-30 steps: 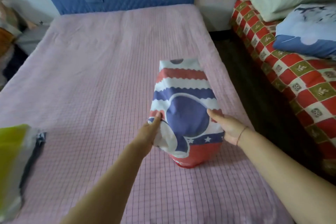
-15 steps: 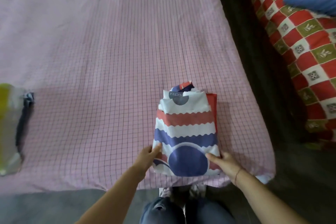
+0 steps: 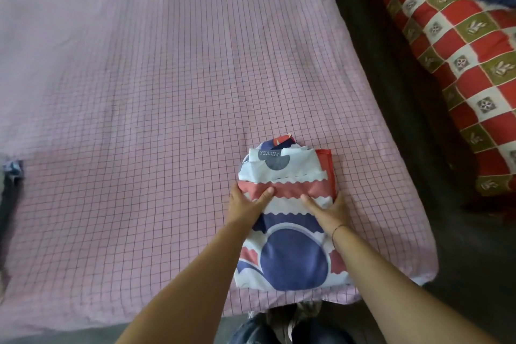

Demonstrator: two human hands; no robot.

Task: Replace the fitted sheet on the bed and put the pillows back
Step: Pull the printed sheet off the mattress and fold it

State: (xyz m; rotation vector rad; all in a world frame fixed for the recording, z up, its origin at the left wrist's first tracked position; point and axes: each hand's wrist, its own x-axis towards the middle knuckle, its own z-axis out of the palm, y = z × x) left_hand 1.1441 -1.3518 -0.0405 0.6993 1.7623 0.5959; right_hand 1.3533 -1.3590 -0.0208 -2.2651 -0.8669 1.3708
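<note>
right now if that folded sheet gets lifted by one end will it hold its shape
Probably not: the folded sheet is soft cloth with layers splaying at its far end, so it would likely droop and unfold. Gripped on both sides by the left hand and right hand, it should stay together.

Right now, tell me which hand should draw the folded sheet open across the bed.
Left hand, likely. It and the right hand both grip the sheet, which lies by the right edge of the bed; most of it spreads leftward.
</note>
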